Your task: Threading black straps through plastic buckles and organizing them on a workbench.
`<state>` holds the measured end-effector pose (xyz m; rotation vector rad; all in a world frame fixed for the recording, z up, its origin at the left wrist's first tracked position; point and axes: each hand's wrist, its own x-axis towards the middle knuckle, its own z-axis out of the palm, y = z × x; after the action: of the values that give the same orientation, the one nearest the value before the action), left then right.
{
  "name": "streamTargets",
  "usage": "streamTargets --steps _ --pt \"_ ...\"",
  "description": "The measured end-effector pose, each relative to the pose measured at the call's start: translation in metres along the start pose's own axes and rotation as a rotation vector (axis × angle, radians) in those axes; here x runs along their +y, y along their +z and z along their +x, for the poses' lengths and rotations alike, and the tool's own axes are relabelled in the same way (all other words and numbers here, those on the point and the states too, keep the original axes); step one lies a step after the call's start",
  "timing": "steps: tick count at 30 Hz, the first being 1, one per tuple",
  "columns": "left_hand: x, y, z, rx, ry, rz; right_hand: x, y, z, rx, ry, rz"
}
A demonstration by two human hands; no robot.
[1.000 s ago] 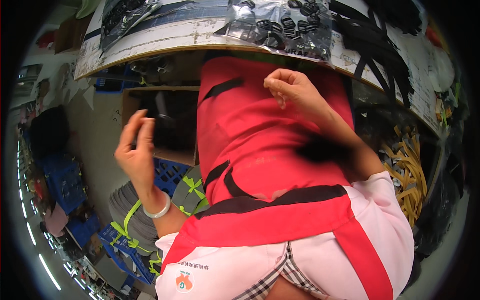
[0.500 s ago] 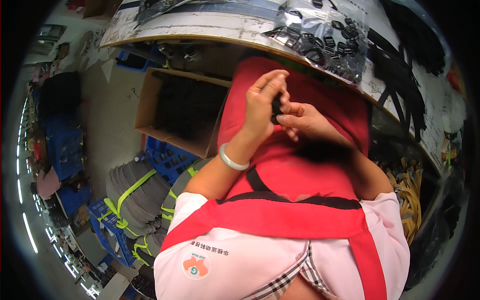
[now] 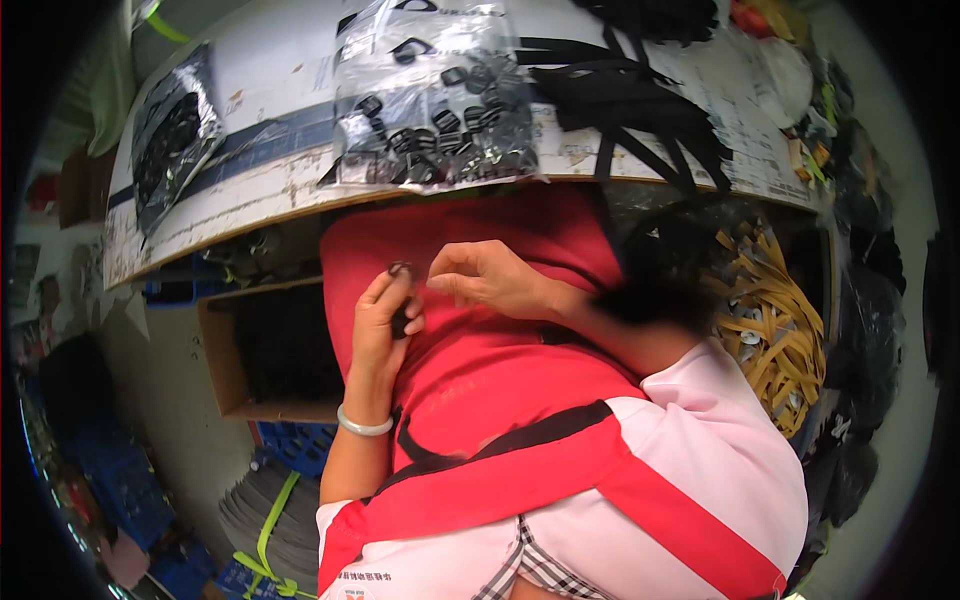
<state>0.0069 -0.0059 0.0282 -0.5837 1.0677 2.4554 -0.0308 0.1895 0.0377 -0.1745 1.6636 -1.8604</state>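
My left hand (image 3: 377, 318) is raised over the red apron (image 3: 470, 370), its fingers closed around a small black piece (image 3: 401, 323). Most of that piece is hidden by the fingers; a dark loop-like end shows at the fingertips, and its exact kind cannot be made out. To the right, a short gap away, hangs my right hand (image 3: 490, 276), fingers loosely bent and apart, with nothing visible in them. Beyond both hands, at the table's near edge, lies a clear plastic bag (image 3: 435, 125) of black plastic buckles.
On the white table (image 3: 280, 70) lie a dark plastic packet (image 3: 180, 135) and black straps (image 3: 640, 110). Below its left part stands a cardboard box (image 3: 222, 350) of black material. Tan strips (image 3: 770, 330) are heaped at my right, and grey bundled sheets (image 3: 265, 515) sit low left.
My hands, together on the black piece earlier, are now apart, the right one drawn away from it. The view has swung right, bringing more of the table and the tan strips in.
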Motion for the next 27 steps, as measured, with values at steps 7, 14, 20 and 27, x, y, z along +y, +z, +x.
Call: streamTargets --steps 7,14,20,27 --pt "0.001 -0.013 0.006 0.042 -0.227 -0.297 -0.041 -0.120 -0.001 0.772 -0.549 -0.758" --pt "-0.012 0.004 0.015 -0.146 -0.114 0.049 -0.054 -0.198 0.047 0.989 -0.527 -1.400" --pt "-0.011 0.003 0.005 -0.046 0.013 0.322 -0.062 -0.182 0.035 0.959 -0.681 -1.283" --pt "-0.001 0.023 0.003 0.040 0.214 0.666 -0.099 -0.065 -0.032 0.600 -0.294 -0.690"
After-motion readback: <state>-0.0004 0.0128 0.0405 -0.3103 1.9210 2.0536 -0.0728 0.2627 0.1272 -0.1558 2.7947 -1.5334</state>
